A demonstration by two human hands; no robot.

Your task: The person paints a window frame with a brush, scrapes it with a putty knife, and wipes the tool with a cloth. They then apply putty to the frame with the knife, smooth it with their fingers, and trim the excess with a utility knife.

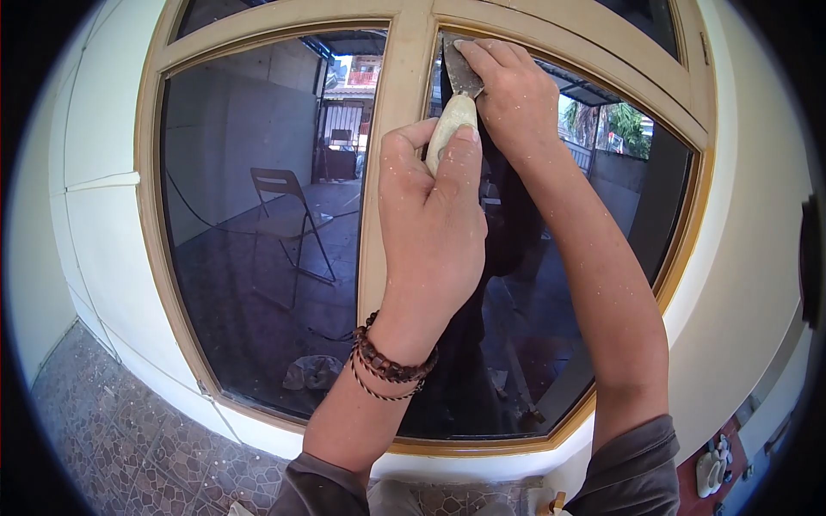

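My left hand (434, 211) is wrapped around the pale handle of a putty knife (454, 120), with bracelets on that wrist. The metal blade points up into the top left corner of the right-hand window pane (533, 284), close to the wooden frame (406, 77). My right hand (516, 90) is beside the blade, its fingers pressed on the flat of the metal near its upper edge. Small pale specks dot both hands and forearms. The exact contact of the blade's tip with the frame is hard to make out.
A second window pane (267, 215) on the left reflects a folding chair and a yard. White wall (103, 224) borders the frame. Patterned tiled floor (155, 447) lies below, with white shoes (710, 471) on a red surface at lower right.
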